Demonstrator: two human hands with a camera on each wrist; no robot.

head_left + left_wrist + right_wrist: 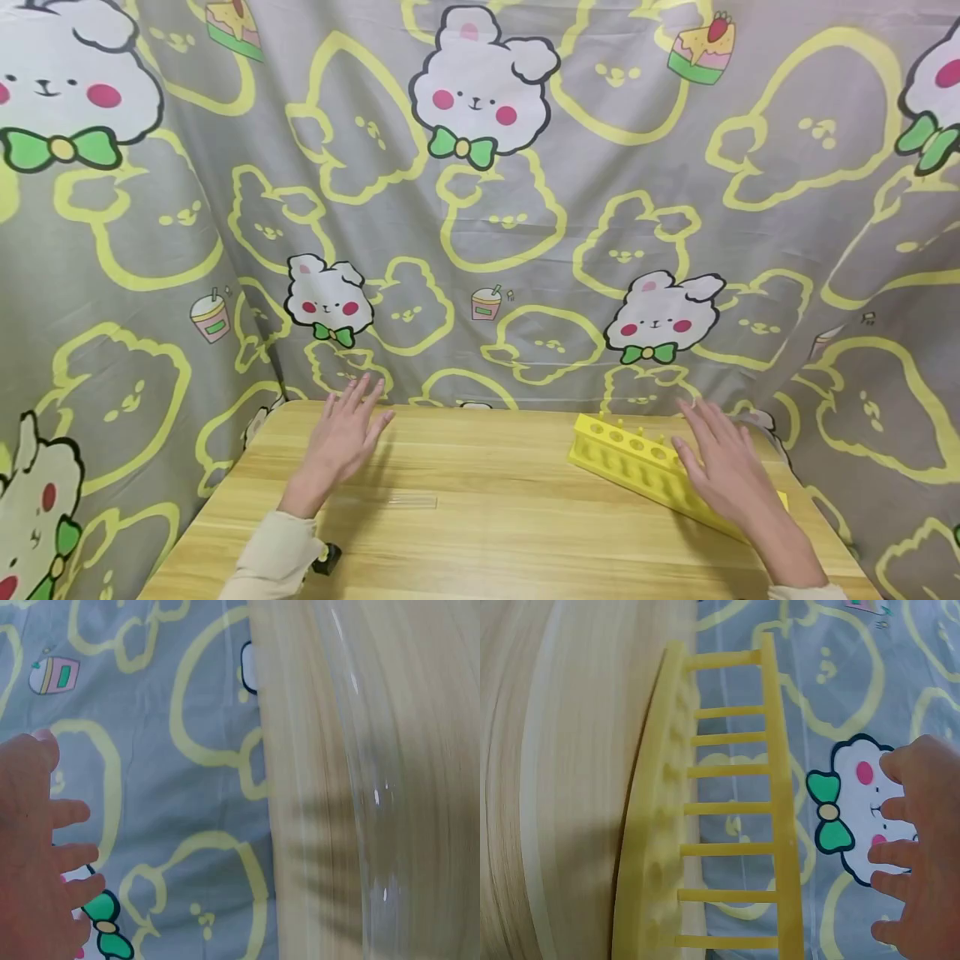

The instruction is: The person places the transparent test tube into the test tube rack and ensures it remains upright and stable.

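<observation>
My left hand [341, 442] hovers over the left side of the table, fingers extended and holding nothing. Near it lies a clear glass tube [412, 502], which looks like a test tube; it also shows lengthwise in the left wrist view as a transparent tube [381, 817]. On the right, a yellow test tube rack [630, 450] with round holes along its top stands at a slant. My right hand [723, 467] is held above the rack's right part, hiding some of it, and grips nothing. Upright pegs [731, 849] line the rack in the right wrist view.
The wooden table [495, 542] ends at the back against a grey curtain [525, 333] printed with rabbits, which also hangs on both sides. A small black object [326, 558] sits by my left cuff.
</observation>
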